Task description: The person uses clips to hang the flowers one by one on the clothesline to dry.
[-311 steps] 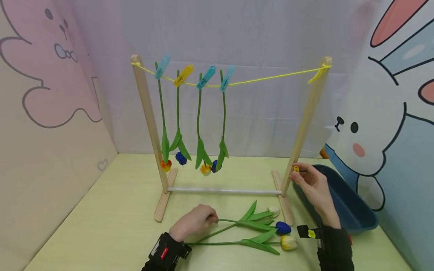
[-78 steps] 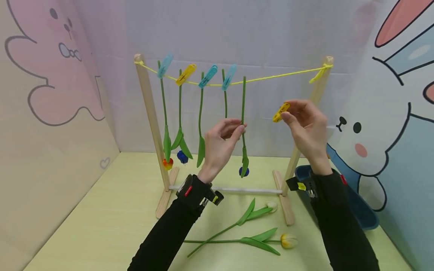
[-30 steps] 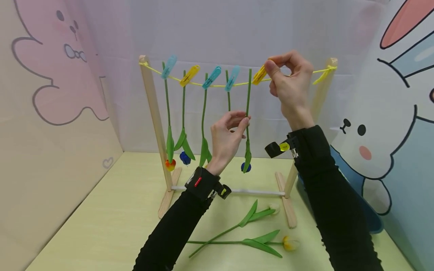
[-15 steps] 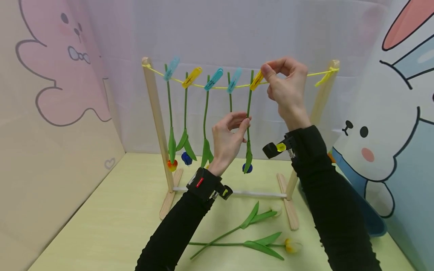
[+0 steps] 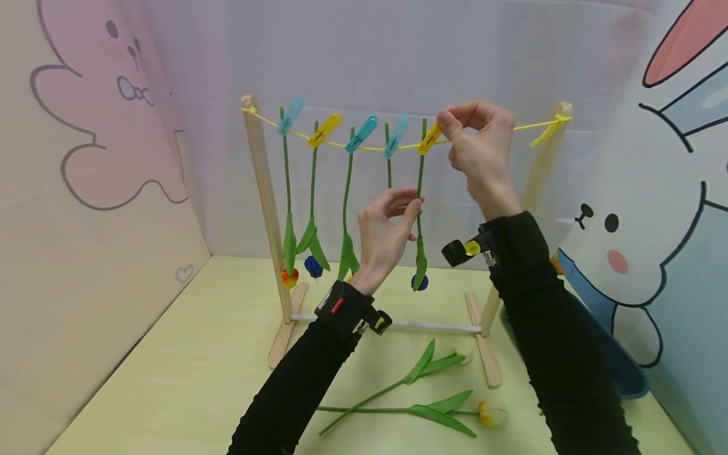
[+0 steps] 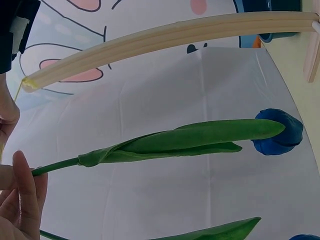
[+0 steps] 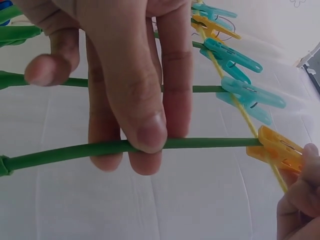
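In the head view my left hand (image 5: 382, 237) pinches the stem of a blue artificial tulip (image 5: 421, 262), which hangs bloom down. The left wrist view shows its green leaves and blue bloom (image 6: 277, 132). My right hand (image 5: 483, 148) pinches the handle end of a yellow clothespin (image 5: 429, 138). In the right wrist view this clothespin (image 7: 275, 147) sits over the yellow cord (image 7: 245, 115) and the stem's end. Left of it, several tulips hang upside down from the cord by blue and yellow clothespins (image 5: 362, 134); my left hand partly hides their blooms.
Two tulips, a white one (image 5: 418, 370) and a yellow-white one (image 5: 443, 411), lie with crossed stems on the table (image 5: 170, 379). Wooden posts (image 5: 267, 208) hold the cord, with a white rod (image 5: 432, 327) between their feet. A dark blue basin (image 5: 625, 373) stands at right, partly behind my right arm.
My left hand has lifted the blue tulip from the table to the cord. My right hand has brought the yellow clothespin from beside the right post onto the cord at the stem.
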Demonstrator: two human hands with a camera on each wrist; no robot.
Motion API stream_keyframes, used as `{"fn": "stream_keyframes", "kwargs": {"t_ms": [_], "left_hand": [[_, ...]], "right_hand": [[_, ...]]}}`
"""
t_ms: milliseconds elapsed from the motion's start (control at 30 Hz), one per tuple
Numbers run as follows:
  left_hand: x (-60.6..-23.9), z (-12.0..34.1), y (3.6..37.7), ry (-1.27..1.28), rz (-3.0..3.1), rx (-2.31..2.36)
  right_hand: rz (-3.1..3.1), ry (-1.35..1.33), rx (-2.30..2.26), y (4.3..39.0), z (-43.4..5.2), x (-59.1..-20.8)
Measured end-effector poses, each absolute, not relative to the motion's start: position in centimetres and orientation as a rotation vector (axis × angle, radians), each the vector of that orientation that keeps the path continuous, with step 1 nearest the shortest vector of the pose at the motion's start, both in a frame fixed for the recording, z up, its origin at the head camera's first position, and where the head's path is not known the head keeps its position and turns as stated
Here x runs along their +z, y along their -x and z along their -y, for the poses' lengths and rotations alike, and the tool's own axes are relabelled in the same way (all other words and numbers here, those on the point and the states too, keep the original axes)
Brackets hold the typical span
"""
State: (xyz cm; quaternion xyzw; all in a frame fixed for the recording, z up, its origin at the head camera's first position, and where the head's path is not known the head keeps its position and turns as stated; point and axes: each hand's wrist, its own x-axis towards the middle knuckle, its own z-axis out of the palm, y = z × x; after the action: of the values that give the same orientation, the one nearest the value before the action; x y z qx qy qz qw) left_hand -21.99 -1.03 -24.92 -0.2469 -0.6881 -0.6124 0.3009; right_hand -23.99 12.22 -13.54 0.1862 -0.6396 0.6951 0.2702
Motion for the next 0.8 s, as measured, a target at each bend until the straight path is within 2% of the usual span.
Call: {"fn": "stream_keyframes", "kwargs": {"t_ms": [800], "left_hand": [[-25.07,1.38,21.27,0.645,1.868,-1.547]], "right_hand": [[1.788,-0.523,1.793,23.32,-12.4,-13.84]]}}
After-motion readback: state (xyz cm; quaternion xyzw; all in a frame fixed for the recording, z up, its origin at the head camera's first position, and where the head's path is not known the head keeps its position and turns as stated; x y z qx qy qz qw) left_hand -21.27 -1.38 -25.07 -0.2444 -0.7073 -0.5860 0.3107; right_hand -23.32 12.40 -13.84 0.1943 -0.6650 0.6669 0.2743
